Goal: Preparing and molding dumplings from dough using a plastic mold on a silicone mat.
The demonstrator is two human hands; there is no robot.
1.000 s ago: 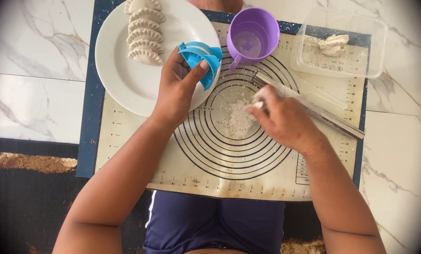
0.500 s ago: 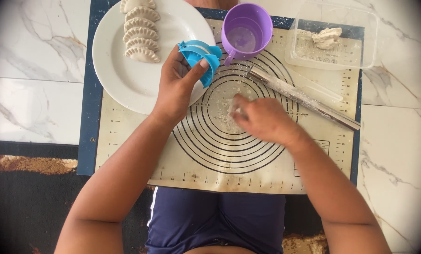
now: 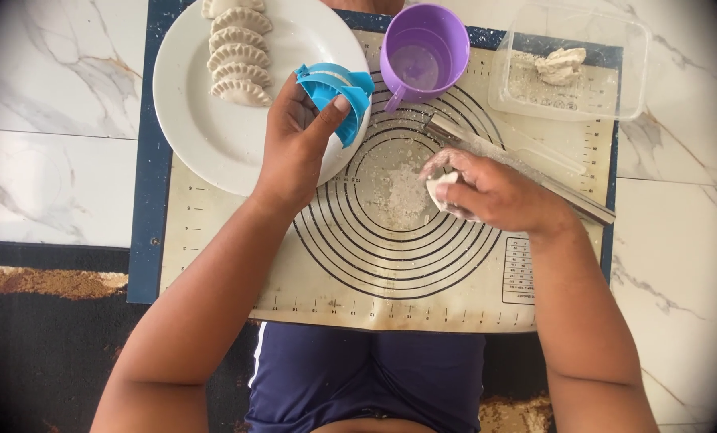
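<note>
head view | left hand (image 3: 298, 148) is clamping blue dumpling press (image 3: 336, 96) over white plate (image 3: 206, 136) rim, up-left of baking mat (image 3: 374, 289) rings | right hand (image 3: 495, 192) is pinching dough piece (image 3: 440, 191) closed at rings' right edge, press lying up-left of it, left hand nearer | 5 dumplings (image 3: 238, 56) are sitting on plate

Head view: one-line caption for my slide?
Left hand grips blue dumpling press over white plate; right hand holds dough piece above baking mat.
</note>
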